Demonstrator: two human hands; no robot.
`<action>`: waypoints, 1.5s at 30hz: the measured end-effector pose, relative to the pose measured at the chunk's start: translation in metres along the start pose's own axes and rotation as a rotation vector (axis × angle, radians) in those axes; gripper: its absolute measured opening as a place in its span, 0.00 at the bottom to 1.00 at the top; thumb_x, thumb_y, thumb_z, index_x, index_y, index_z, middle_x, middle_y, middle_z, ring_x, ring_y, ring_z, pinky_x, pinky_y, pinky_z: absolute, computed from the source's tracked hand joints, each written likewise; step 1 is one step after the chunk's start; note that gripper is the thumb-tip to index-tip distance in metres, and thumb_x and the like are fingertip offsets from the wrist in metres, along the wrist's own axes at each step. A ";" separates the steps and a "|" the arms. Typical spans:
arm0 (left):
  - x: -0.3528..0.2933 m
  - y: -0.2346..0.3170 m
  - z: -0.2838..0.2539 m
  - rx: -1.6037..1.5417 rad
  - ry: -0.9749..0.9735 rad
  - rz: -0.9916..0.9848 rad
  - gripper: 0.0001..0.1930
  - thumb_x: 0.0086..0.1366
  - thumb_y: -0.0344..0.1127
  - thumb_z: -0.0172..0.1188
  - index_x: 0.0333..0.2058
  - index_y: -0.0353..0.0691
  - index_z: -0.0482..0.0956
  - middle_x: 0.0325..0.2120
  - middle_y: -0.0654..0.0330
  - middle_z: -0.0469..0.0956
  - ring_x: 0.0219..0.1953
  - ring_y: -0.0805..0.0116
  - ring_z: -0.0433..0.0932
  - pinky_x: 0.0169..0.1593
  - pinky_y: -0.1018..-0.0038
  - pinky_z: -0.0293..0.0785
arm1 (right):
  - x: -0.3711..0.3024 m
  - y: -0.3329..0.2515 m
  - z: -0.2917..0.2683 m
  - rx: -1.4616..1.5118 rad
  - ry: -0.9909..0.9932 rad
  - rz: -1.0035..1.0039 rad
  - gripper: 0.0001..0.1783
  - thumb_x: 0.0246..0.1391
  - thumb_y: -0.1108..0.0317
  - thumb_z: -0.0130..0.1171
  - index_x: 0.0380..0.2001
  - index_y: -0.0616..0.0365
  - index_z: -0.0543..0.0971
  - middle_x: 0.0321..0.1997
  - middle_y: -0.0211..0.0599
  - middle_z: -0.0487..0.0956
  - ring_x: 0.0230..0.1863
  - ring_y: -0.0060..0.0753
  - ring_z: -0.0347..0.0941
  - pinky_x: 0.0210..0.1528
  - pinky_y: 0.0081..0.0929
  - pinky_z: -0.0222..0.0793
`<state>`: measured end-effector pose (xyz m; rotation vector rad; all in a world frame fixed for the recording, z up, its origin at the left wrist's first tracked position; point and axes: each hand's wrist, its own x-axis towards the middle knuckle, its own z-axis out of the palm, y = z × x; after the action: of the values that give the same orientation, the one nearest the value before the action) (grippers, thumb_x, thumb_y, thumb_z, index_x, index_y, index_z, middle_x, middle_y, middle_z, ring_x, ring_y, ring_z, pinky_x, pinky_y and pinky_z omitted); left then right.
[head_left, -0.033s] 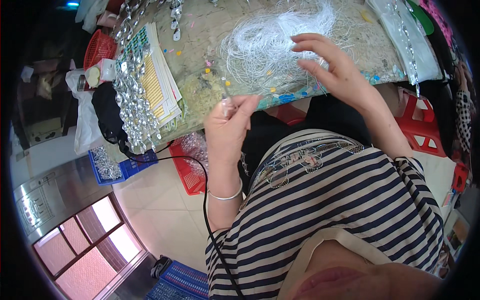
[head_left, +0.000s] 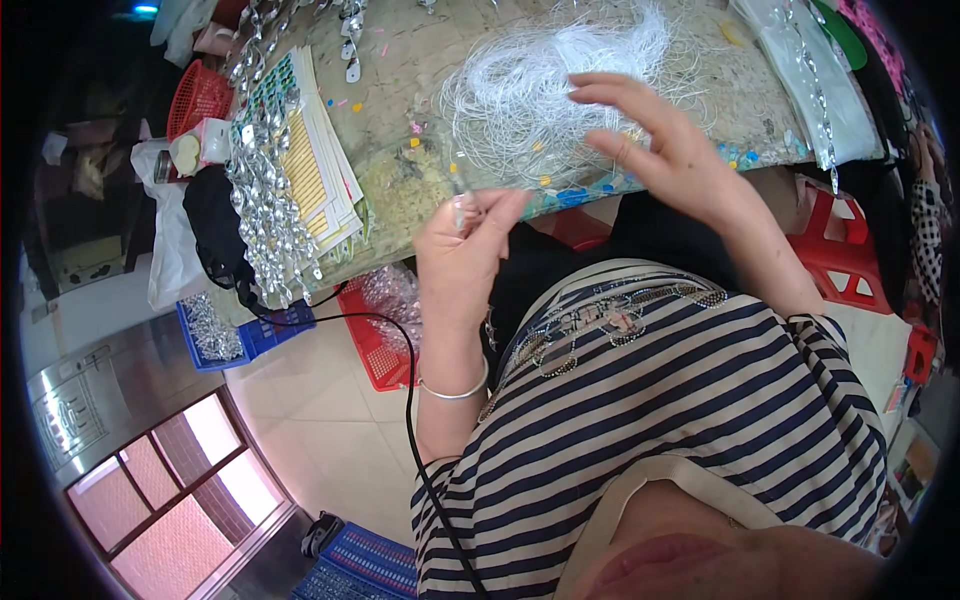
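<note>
White thread [head_left: 540, 95] lies heaped on the bench [head_left: 395, 120] near the spread right hand [head_left: 675, 155]; curled left hand [head_left: 452, 255] grips a slim pale piece [head_left: 460, 203]: apparently thread-handling, next move wanting a fine pinch.

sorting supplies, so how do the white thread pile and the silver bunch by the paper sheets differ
The white thread pile is fine-stranded; the silver bunch has broader, twisted strands. The white thread pile spreads in a loose tangle; the silver bunch is long and narrow. Both contain many strands.
</note>
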<state>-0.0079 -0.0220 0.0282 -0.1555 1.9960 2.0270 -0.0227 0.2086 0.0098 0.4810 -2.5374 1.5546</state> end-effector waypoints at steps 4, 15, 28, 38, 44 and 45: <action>0.001 -0.003 0.012 0.046 -0.052 0.012 0.07 0.59 0.32 0.64 0.33 0.34 0.81 0.18 0.71 0.72 0.19 0.86 0.64 0.22 0.87 0.56 | -0.006 -0.033 0.023 0.107 -0.172 0.020 0.20 0.55 0.68 0.58 0.51 0.59 0.72 0.44 0.39 0.79 0.46 0.31 0.76 0.49 0.25 0.70; 0.001 -0.004 0.000 0.105 -0.081 -0.056 0.13 0.62 0.38 0.61 0.39 0.35 0.80 0.19 0.71 0.72 0.19 0.86 0.64 0.22 0.87 0.54 | 0.003 -0.030 0.010 0.174 -0.024 0.166 0.06 0.59 0.72 0.53 0.33 0.63 0.77 0.32 0.33 0.78 0.35 0.18 0.75 0.40 0.18 0.70; -0.006 -0.012 0.007 0.076 -0.162 0.012 0.19 0.70 0.41 0.47 0.50 0.32 0.72 0.28 0.62 0.76 0.24 0.84 0.65 0.25 0.86 0.62 | 0.001 -0.042 0.009 0.327 -0.064 0.211 0.06 0.60 0.69 0.53 0.36 0.61 0.75 0.28 0.21 0.69 0.30 0.11 0.63 0.32 0.13 0.61; -0.008 -0.017 0.010 -0.095 -0.164 0.021 0.25 0.67 0.31 0.51 0.62 0.38 0.60 0.32 0.66 0.74 0.30 0.82 0.69 0.28 0.86 0.68 | 0.001 -0.041 0.020 0.096 0.072 -0.015 0.03 0.51 0.72 0.60 0.30 0.58 0.79 0.23 0.25 0.67 0.24 0.17 0.60 0.27 0.17 0.57; -0.011 -0.015 0.009 -0.100 -0.159 0.056 0.25 0.66 0.30 0.53 0.61 0.39 0.61 0.33 0.66 0.73 0.30 0.83 0.69 0.26 0.87 0.67 | 0.003 -0.043 0.022 0.024 0.117 -0.032 0.04 0.48 0.70 0.61 0.27 0.58 0.78 0.22 0.31 0.70 0.22 0.25 0.66 0.25 0.22 0.63; -0.012 -0.014 0.009 -0.099 -0.158 0.056 0.25 0.66 0.30 0.53 0.61 0.39 0.61 0.33 0.66 0.73 0.30 0.83 0.69 0.26 0.87 0.67 | 0.004 -0.043 0.022 0.025 0.117 -0.033 0.04 0.48 0.70 0.61 0.27 0.58 0.78 0.22 0.31 0.70 0.22 0.25 0.66 0.25 0.22 0.63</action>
<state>0.0085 -0.0145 0.0179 0.0402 1.8250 2.1033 -0.0107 0.1703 0.0368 0.4194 -2.4136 1.5568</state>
